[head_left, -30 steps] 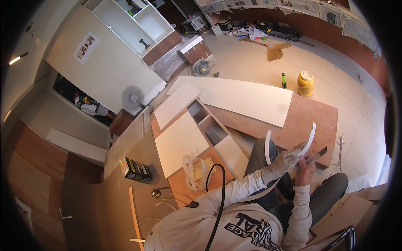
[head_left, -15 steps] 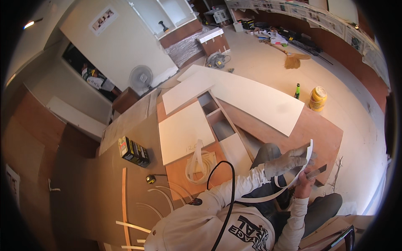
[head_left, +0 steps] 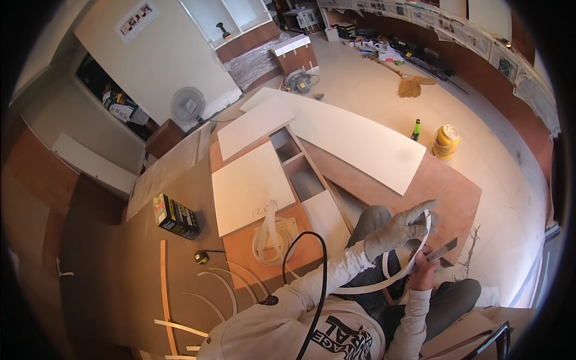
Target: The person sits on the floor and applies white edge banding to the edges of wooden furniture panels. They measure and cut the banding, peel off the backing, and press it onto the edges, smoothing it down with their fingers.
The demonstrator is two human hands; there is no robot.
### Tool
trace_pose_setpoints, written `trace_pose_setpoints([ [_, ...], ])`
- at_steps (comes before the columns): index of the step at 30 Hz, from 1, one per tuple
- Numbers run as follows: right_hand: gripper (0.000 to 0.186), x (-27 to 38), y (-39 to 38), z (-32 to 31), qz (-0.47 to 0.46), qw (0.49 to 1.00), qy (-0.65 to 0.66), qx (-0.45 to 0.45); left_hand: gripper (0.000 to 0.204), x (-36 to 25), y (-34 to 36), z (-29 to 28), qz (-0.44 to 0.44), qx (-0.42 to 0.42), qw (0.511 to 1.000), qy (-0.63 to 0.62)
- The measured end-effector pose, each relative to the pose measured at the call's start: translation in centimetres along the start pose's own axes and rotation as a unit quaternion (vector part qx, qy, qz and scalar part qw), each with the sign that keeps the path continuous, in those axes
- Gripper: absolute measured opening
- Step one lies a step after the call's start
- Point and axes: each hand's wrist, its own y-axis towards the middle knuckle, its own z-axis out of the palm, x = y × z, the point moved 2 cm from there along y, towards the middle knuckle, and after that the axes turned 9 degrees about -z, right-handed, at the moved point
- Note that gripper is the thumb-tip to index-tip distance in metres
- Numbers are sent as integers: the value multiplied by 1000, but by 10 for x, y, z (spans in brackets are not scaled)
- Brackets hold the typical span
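Note:
My left hand (head_left: 399,228), in a grey knit glove, holds a white edging strip (head_left: 427,225) close to its upper end, with the index finger stretched out. From there the strip bends down past my right hand and loops over my lap. My bare right hand (head_left: 423,267) is closed around a flat, grey blade-like tool (head_left: 443,249), whose broad end points up and right. Its handle is mostly hidden in my fingers. The strip runs against that hand; whether the fingers also pinch it I cannot tell.
Left of my lap, a coil of pale strip (head_left: 264,243) rests on brown board beside white panels (head_left: 252,186). A rectangular can (head_left: 176,217) and tape measure (head_left: 201,257) lie farther left. A green bottle (head_left: 416,129) and yellow tub (head_left: 446,142) stand ahead; a black cable (head_left: 324,258) crosses my arm.
The view has shifted slightly, so the surroundings sit farther left. My left glove has slid along the strip's upper end and its index finger is straighter. The right hand keeps its hold on the tool.

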Motion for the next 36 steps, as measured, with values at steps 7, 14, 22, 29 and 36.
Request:
trace_pose_setpoints([
  [7,13,14,2,2,20,995,-96,-15,71,-7,-10,19,73,-35,988,130],
  [14,13,19,-9,14,21,988,-146,-46,63,-7,-1,45,74,-109,991,7],
  [22,22,26,-15,17,1,995,-82,-52,61,-3,2,39,61,-18,998,-5],
  [29,33,46,-20,32,-20,994,-84,-60,59,-13,-3,45,110,-15,991,75],
  [36,22,61,-22,26,-67,989,-131,21,61,-28,-12,68,107,-11,994,3],
])
